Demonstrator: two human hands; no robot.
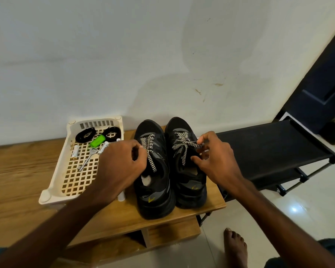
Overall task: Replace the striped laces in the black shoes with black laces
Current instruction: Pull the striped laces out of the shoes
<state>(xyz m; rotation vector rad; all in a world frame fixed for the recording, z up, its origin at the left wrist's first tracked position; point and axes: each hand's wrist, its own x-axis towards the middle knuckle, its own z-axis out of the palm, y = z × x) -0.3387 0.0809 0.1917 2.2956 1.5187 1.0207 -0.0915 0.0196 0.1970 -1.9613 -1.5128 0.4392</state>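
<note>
Two black shoes, left shoe [155, 200] and right shoe [190, 190], sit side by side on wooden table [17, 171], toes to wall. Left hand [120, 167] curls its fingers on left striped lace [150, 149] (grip partly hidden). Right hand [217, 161] pinches right striped lace [184, 144] at its end. Black laces [85, 134] lie coiled in cream tray [52, 182] just beside the shoes.

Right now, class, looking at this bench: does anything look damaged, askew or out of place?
Something white sits stuffed inside the shoe nearer the tray, whose striped lace hangs loose while the other lace is knotted. The wall shows brownish scuff marks. Nothing looks spilled or broken.
</note>
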